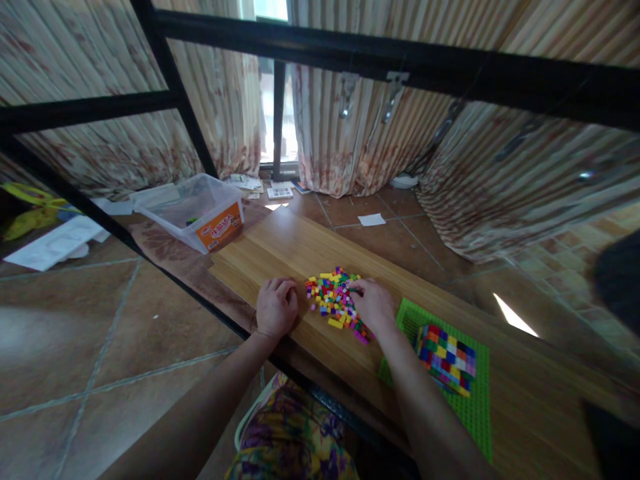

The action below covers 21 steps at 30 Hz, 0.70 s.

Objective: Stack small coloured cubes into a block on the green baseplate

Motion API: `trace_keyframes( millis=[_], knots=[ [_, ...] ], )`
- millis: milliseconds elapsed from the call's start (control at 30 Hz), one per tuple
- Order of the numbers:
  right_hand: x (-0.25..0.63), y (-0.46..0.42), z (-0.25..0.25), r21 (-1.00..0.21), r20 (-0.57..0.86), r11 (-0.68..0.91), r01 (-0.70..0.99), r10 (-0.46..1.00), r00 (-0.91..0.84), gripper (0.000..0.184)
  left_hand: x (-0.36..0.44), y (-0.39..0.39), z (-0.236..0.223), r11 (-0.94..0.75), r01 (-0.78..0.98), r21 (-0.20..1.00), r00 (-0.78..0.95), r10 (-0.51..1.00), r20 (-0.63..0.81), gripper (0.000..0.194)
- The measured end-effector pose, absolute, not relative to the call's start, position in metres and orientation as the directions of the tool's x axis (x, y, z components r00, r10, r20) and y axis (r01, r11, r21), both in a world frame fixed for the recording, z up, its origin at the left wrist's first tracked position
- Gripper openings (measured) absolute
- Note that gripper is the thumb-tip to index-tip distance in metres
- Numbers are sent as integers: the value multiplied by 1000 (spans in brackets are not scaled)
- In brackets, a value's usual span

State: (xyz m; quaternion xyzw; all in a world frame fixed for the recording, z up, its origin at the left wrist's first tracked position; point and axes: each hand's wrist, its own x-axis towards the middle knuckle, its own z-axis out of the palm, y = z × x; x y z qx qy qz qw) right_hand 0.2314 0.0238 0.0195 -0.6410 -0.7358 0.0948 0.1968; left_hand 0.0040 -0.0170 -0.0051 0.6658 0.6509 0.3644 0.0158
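A loose pile of small coloured toy bricks (330,297) lies on the wooden tabletop (290,243). My right hand (373,303) reaches into the pile's right side, its fingertips pinched at a small dark brick. To the left of the pile, my left hand (277,308) rests by the near table edge with its fingers curled; whatever they may hold is hidden. Right of my right forearm lies a green studded baseplate (477,407). On it sits a multicoloured block of joined bricks (447,357), partly covered by the forearm.
A clear plastic tub (187,210) with an orange label stands beyond the table's left end. Black metal bars (350,50) cross in front and to the left. Curtains (345,133) hang behind. A white paper (371,219) lies on the tiled floor.
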Motion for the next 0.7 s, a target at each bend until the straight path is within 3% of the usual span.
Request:
trace_keyframes(
  millis=[400, 567, 700],
  knots=[
    [231, 10, 34, -398, 211, 258, 880, 960, -186, 22, 4, -16, -4, -141, 863, 484, -111, 884, 454, 18],
    [237, -26, 55, -681, 286, 217, 700, 958, -19, 22, 3, -16, -4, -133, 877, 462, -109, 882, 459, 19],
    [237, -79, 63, -915, 153, 98, 392, 982, 113, 22, 1, -14, -5, -139, 882, 451, -101, 878, 468, 19]
  ],
)
